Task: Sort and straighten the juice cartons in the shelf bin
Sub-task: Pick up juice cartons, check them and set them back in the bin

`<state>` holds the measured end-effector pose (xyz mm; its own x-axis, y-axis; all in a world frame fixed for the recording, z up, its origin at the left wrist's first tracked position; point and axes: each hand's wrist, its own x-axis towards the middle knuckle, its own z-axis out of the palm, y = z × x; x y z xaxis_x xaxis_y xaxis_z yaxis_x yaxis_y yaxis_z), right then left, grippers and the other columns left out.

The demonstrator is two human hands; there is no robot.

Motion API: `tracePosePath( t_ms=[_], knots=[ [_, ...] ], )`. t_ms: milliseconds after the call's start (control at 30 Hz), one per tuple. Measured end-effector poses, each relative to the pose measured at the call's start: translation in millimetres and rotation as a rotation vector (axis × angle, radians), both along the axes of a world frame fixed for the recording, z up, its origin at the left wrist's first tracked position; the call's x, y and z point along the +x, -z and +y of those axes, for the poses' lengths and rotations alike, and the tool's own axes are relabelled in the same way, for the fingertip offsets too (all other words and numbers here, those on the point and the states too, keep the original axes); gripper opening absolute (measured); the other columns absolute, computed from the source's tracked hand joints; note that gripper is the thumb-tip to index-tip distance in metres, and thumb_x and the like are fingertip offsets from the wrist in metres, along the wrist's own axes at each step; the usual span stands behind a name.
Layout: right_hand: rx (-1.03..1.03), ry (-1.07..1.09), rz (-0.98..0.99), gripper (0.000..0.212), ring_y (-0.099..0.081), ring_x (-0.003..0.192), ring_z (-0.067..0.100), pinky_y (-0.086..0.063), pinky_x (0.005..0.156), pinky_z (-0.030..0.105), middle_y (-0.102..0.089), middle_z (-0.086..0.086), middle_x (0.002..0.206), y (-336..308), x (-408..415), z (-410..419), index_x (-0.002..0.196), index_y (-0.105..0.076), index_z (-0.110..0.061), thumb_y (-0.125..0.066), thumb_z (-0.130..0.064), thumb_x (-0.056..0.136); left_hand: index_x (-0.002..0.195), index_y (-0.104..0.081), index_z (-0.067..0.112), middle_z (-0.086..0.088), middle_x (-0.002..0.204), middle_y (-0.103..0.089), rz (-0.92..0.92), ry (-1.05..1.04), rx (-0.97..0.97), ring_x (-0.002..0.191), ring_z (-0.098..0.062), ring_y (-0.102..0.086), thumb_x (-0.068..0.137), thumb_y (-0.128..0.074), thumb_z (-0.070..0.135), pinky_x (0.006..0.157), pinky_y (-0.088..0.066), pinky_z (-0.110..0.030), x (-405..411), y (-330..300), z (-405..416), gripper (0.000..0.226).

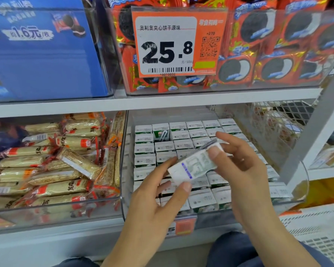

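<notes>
A clear plastic shelf bin (299,176) on the lower shelf holds several rows of small white and green juice cartons (183,144), most standing upright with tops showing. One carton (160,134) near the back left sits turned, its green face up. Above the bin, a single white juice carton (196,165) with green print is held tilted between both hands. My left hand (158,201) pinches its lower left end with thumb and fingers. My right hand (241,170) grips its upper right end, thumb on top.
To the left, another clear bin (56,207) is filled with several yellow and red snack packs. The upper shelf carries bins of orange cookie packs (278,45) behind an orange price tag (174,43), and a blue box (41,51). A white shelf upright (316,135) stands at the right.
</notes>
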<state>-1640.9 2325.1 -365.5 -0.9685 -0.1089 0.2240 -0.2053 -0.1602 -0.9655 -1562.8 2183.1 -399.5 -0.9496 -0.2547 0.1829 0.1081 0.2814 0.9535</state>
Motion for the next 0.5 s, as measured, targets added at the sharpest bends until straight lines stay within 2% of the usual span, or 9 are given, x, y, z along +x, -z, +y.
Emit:
tracePosePath(
  t_ms=[100, 167, 233, 300, 367, 433, 500],
  knots=[
    [-0.122, -0.224, -0.284, 0.043, -0.069, 0.083, 0.014, -0.056, 0.067, 0.022, -0.073, 0.002, 0.088, 3, -9, 4, 0.097, -0.073, -0.021, -0.073, -0.045, 0.060, 0.117, -0.036, 0.071, 0.045, 0.127, -0.042, 0.099, -0.075, -0.231, 0.119, 0.016, -0.044, 0.073, -0.065, 0.054, 0.096, -0.037, -0.005, 0, -2, 2, 0.056],
    [-0.120, -0.359, -0.376, 0.036, -0.070, 0.084, 0.017, -0.057, 0.069, 0.024, -0.074, 0.007, 0.090, 6, -10, 3, 0.088, -0.076, -0.017, -0.070, -0.043, 0.065, 0.115, -0.037, 0.071, 0.043, 0.125, -0.045, 0.165, -0.126, -0.258, 0.117, 0.016, -0.046, 0.075, -0.065, 0.045, 0.092, -0.036, -0.002, -1, -2, 1, 0.055],
    [-0.069, -0.412, -0.352, 0.036, -0.071, 0.087, 0.017, -0.057, 0.070, 0.025, -0.074, 0.008, 0.093, 6, -9, 1, 0.087, -0.077, -0.019, -0.068, -0.047, 0.066, 0.112, -0.044, 0.067, 0.040, 0.117, -0.054, 0.211, -0.174, -0.200, 0.109, 0.014, -0.052, 0.075, -0.066, 0.043, 0.084, -0.040, -0.002, -1, -3, 0, 0.049],
    [0.050, -0.375, -0.210, 0.035, -0.069, 0.091, 0.013, -0.056, 0.075, 0.022, -0.074, 0.001, 0.097, 5, -8, 0, 0.092, -0.076, -0.026, -0.068, -0.052, 0.070, 0.112, -0.046, 0.065, 0.036, 0.113, -0.056, 0.269, -0.218, -0.195, 0.105, 0.009, -0.056, 0.076, -0.065, 0.046, 0.082, -0.045, -0.008, 0, -5, -2, 0.044],
    [0.204, -0.281, 0.048, 0.028, -0.062, 0.104, 0.004, -0.051, 0.085, 0.019, -0.070, -0.011, 0.109, 3, -4, -1, 0.107, -0.070, -0.037, -0.071, -0.042, 0.079, 0.118, -0.047, 0.057, 0.032, 0.116, -0.053, 0.334, -0.245, -0.328, 0.108, 0.008, -0.053, 0.082, -0.057, 0.045, 0.086, -0.044, -0.008, 0, -9, -5, 0.039],
    [0.407, -0.246, 0.401, 0.047, -0.051, 0.121, 0.002, -0.041, 0.096, 0.015, -0.057, -0.021, 0.125, 2, 1, 0, 0.126, -0.055, -0.040, -0.063, -0.027, 0.082, 0.126, -0.047, 0.041, 0.026, 0.118, -0.049, 0.381, -0.240, -0.485, 0.111, 0.010, -0.047, 0.088, -0.052, 0.037, 0.092, -0.035, -0.003, 0, -10, -9, 0.039],
    [0.617, -0.251, 0.674, 0.055, -0.044, 0.125, 0.001, -0.034, 0.101, 0.011, -0.049, -0.026, 0.130, 8, 3, -2, 0.133, -0.046, -0.039, -0.060, -0.027, 0.081, 0.130, -0.045, 0.031, 0.017, 0.122, -0.047, 0.395, -0.217, -0.565, 0.112, 0.006, -0.046, 0.090, -0.050, 0.030, 0.096, -0.031, -0.003, -1, -10, -12, 0.040]
  ],
)
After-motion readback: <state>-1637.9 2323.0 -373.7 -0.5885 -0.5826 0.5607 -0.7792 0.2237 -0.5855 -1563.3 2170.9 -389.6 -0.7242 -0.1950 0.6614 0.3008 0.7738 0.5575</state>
